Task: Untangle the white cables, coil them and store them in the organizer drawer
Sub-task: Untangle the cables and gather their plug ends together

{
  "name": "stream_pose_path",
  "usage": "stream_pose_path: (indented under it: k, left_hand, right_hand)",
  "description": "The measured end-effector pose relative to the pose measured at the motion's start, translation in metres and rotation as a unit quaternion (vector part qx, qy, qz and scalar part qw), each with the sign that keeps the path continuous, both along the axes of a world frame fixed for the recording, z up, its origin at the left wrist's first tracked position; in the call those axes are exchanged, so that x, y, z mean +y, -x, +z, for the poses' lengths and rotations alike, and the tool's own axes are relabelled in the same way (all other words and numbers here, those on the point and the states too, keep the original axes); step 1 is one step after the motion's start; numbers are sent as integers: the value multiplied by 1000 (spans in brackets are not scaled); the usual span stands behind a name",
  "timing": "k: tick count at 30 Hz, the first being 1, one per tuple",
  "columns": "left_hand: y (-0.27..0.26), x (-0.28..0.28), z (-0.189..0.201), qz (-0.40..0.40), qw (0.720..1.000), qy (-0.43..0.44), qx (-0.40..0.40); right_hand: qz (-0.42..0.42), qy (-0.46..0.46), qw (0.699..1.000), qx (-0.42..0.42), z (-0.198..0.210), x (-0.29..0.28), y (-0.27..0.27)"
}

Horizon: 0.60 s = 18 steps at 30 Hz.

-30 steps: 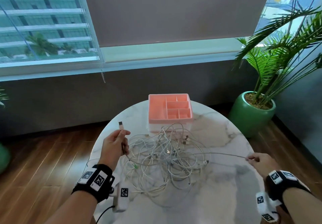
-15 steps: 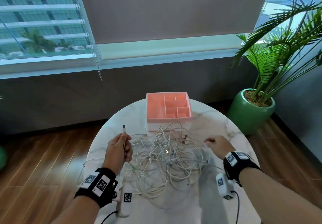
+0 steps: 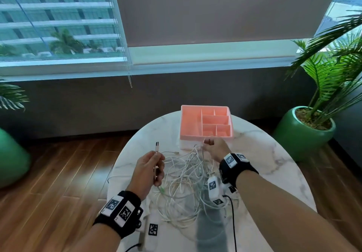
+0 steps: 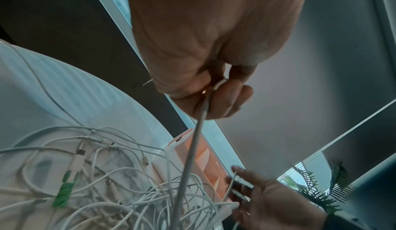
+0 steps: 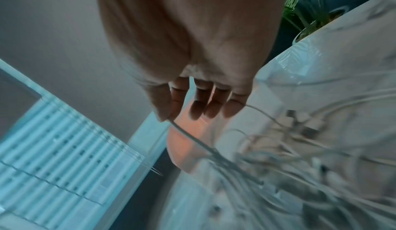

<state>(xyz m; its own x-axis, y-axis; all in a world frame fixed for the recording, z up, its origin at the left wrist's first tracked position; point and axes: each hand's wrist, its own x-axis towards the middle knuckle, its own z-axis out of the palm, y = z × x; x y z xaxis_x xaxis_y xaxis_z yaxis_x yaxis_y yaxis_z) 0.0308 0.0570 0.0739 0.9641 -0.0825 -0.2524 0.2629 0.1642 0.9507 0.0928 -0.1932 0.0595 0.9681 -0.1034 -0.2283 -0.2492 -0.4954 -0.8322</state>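
Two forearms are entering from the bottom of the head view, each wearing a black wrist strap. The left hand (image 3: pixel 149 170), lower centre, is curling its fingers round one white cable (image 3: pixel 156 165), whose plug is sticking up above the fist; the left wrist view is showing that cable (image 4: pixel 193 150) running taut from the fist down into the heap. The tangle of white cables (image 3: pixel 182 183) is lying on the one round marble table (image 3: pixel 274 165), between the hands; how many cables it holds cannot be counted. Only the left wrist view is showing one green spiral protector (image 4: pixel 64 193) at lower left. The right hand (image 3: pixel 214 148), just right of centre, is pinching a strand between thumb and forefinger, other fingers loosely bent, as the blurred right wrist view is showing. Just beyond it, one pink organizer drawer (image 3: pixel 191 120) with six compartments is sitting, holding nothing. At far right, one potted palm (image 3: pixel 305 130) is standing.
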Motion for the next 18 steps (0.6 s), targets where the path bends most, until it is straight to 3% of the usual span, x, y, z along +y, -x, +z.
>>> stream_pose_path:
  k: [4, 8, 11, 15, 18]
  left_hand:
    - [-9, -2, 8, -7, 999, -22, -24]
    - [-19, -12, 26, -5, 998, -23, -56]
    - [-26, -24, 45, -1, 997, -2, -74]
    - [-31, -45, 70, -40, 993, 74, -79]
    - [-31, -65, 84, -67, 987, 130, -66]
  right_hand:
    - [-57, -162, 979, -113, 75, -7, -14]
    - [-26, -275, 935, -223, 176, -19, -11]
    - [13, -300, 912, -280, 231, -23, 0]
    - [29, -316, 900, -300, 254, -20, 13]
    - [29, -336, 904, -261, 235, -17, 23]
